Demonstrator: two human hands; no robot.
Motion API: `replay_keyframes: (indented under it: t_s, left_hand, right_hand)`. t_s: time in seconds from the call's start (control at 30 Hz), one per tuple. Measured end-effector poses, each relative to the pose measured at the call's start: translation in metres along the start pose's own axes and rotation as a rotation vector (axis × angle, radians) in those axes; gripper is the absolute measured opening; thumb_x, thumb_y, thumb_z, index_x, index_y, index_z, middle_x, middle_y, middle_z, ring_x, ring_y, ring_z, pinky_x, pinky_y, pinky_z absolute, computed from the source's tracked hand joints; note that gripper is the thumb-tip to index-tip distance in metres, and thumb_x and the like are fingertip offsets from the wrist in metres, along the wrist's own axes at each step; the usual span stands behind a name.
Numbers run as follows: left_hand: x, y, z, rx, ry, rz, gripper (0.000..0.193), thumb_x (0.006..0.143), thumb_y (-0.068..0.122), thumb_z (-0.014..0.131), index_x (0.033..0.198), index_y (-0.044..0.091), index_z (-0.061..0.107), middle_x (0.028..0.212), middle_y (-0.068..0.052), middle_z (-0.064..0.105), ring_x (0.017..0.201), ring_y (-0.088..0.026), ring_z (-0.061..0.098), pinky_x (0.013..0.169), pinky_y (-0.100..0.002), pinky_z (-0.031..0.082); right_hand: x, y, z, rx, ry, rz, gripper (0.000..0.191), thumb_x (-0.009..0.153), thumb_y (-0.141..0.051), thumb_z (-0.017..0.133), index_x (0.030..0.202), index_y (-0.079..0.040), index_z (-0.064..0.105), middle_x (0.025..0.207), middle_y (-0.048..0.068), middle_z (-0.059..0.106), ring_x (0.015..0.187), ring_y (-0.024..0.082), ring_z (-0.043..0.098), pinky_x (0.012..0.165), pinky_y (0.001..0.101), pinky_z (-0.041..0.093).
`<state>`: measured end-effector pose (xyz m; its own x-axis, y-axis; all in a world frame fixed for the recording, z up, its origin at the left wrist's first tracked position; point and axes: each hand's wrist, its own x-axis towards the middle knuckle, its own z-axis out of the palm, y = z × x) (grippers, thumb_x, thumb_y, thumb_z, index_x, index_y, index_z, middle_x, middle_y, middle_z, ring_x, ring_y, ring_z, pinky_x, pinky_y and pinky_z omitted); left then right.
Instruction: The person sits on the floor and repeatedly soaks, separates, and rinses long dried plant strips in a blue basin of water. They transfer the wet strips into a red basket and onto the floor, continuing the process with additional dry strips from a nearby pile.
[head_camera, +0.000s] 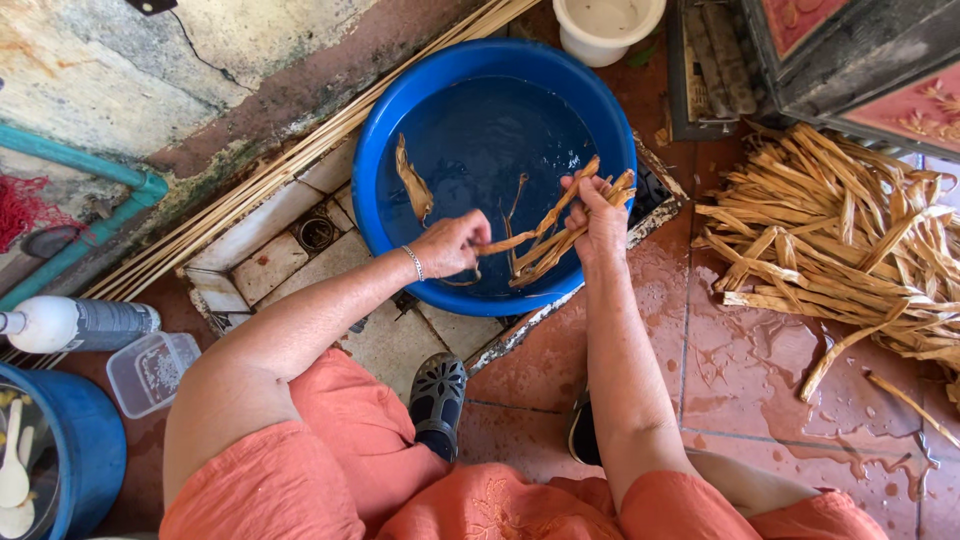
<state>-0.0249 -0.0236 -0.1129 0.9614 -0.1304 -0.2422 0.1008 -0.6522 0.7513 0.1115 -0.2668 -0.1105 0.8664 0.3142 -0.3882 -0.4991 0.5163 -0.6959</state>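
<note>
A large blue basin (372, 190) holds dark water, with one loose tan leaf strip (413, 186) floating at its left. Over the basin's near side my right hand (598, 215) grips a bundle of wet tan leaf strips (560, 232). My left hand (452, 243), a bracelet on its wrist, pinches the end of one strip from that bundle. Both forearms reach out from my orange clothing.
A heap of dry tan leaf strips (850, 230) lies on the wet red tiles at right. A white bucket (605, 28) stands behind the basin. Long thin sticks (250, 185) lean along the wall. At left are a bottle (70, 322), a clear box (150, 372) and a blue tub (85, 450). My dark shoe (438, 400) rests by a floor drain (317, 232).
</note>
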Motion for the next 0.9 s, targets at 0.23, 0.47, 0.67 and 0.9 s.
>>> replay_keyframes:
  t_s: [0.23, 0.47, 0.67, 0.9]
  left_hand:
    - [0.04, 0.037, 0.005, -0.04, 0.335, 0.365, 0.036, 0.103, 0.031, 0.065, 0.125, 0.002, 0.061, 0.11, -0.017, 0.072, 0.097, -0.035, 0.069, 0.082, -0.043, 0.054]
    - [0.068, 0.083, 0.004, -0.172, 0.225, -0.001, 0.039, 0.102, 0.037, 0.05, 0.091, 0.006, 0.071, 0.074, -0.012, 0.072, 0.068, -0.026, 0.072, 0.067, -0.041, 0.056]
    - [0.078, 0.098, 0.025, -0.012, 0.188, 0.049, 0.044, 0.098, 0.033, 0.042, 0.078, 0.004, 0.07, 0.076, -0.015, 0.072, 0.073, -0.031, 0.071, 0.072, -0.047, 0.055]
    - [0.074, 0.089, 0.057, 0.169, 0.052, 0.193, 0.032, 0.097, 0.027, 0.048, 0.085, 0.003, 0.065, 0.079, -0.016, 0.07, 0.071, -0.033, 0.068, 0.068, -0.048, 0.054]
  right_hand:
    - [-0.033, 0.005, 0.043, -0.102, -0.037, 0.036, 0.015, 0.089, -0.01, 0.077, 0.1, -0.014, 0.067, 0.103, 0.001, 0.074, 0.08, 0.01, 0.066, 0.058, 0.028, 0.047]
    - [-0.061, -0.009, 0.072, -0.231, -0.136, -0.089, 0.026, 0.104, -0.03, 0.056, 0.11, -0.01, 0.072, 0.107, 0.003, 0.074, 0.09, 0.014, 0.068, 0.075, 0.0307, 0.056]
    - [-0.041, -0.013, 0.074, 0.324, 0.1, -0.032, 0.023, 0.106, -0.023, 0.047, 0.094, -0.006, 0.058, 0.081, 0.008, 0.063, 0.078, 0.025, 0.066, 0.086, 0.0429, 0.062]
    - [-0.004, -0.038, 0.042, 0.514, 0.258, 0.049, 0.031, 0.109, -0.03, 0.041, 0.087, -0.011, 0.055, 0.063, -0.004, 0.046, 0.049, 0.01, 0.036, 0.046, 0.0274, 0.035]
